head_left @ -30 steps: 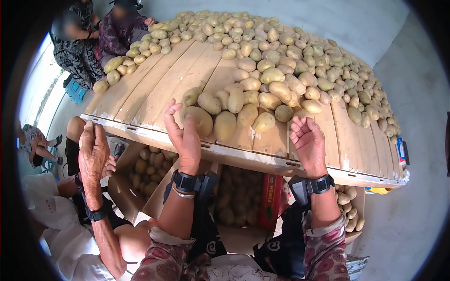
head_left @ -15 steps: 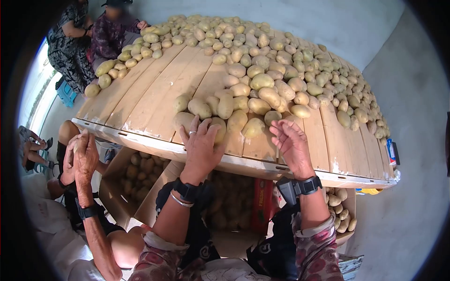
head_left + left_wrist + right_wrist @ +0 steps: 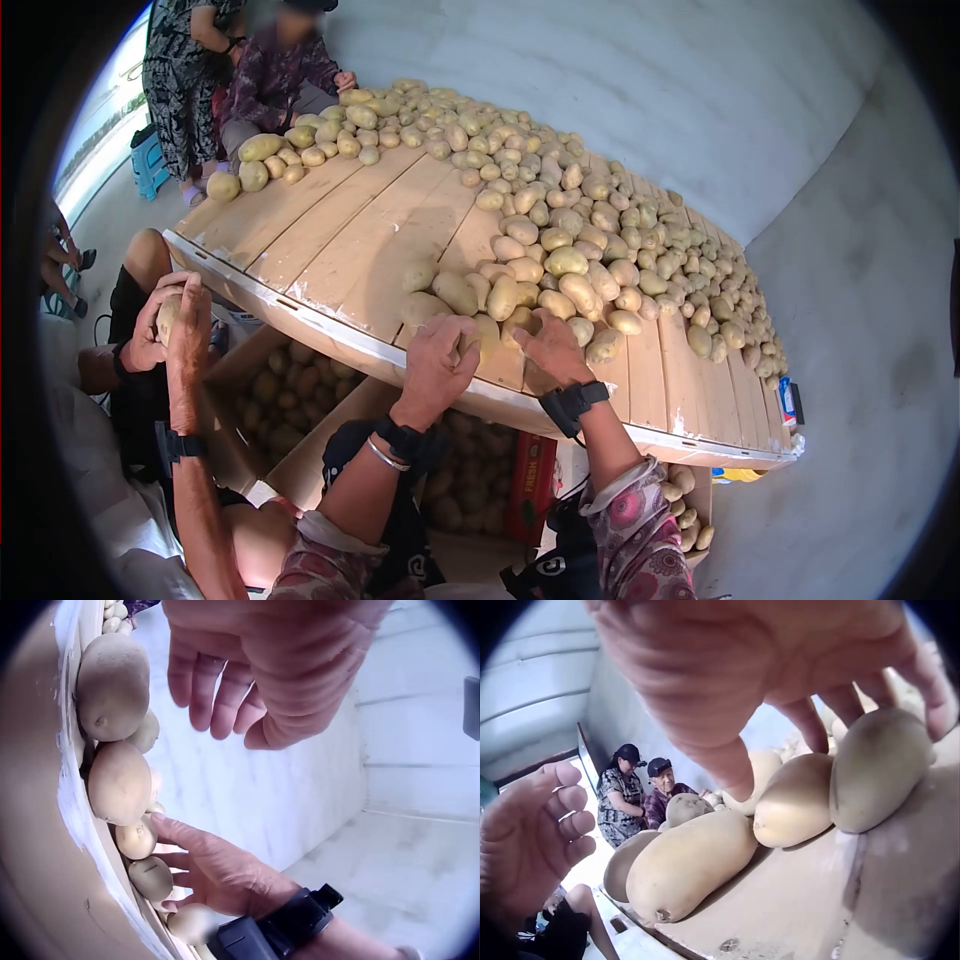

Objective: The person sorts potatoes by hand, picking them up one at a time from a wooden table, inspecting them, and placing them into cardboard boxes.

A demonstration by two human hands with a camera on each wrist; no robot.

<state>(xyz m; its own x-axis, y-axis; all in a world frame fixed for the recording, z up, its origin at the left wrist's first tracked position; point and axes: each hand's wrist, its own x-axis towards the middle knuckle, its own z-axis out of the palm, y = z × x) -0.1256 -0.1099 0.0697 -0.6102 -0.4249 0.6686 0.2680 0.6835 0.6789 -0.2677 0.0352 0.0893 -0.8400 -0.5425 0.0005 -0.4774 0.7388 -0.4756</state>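
Observation:
Potatoes lie along the front of a plank-topped table (image 3: 345, 290). My left hand (image 3: 440, 360) is over the front edge, close to the nearest potatoes; in the left wrist view its fingers (image 3: 217, 705) hang loosely bent with nothing in them. My right hand (image 3: 555, 350) reaches down among the front potatoes. Seen from the right wrist, its fingers spread behind and over an oval potato (image 3: 881, 772), while the thumb sits apart, near a yellowish potato (image 3: 795, 802). A long potato (image 3: 694, 866) lies between my two hands.
A large heap of potatoes (image 3: 640, 260) covers the back and right. Below the table stand cardboard boxes (image 3: 335, 430) of potatoes and a red box (image 3: 530, 485). At left, another person's hands (image 3: 180, 320) hold a potato. Two people are at the far left end, one seated (image 3: 275, 80).
My left hand has turned over and come down toward the front potatoes. The right hand has moved left and down onto the potatoes. The head view has shifted.

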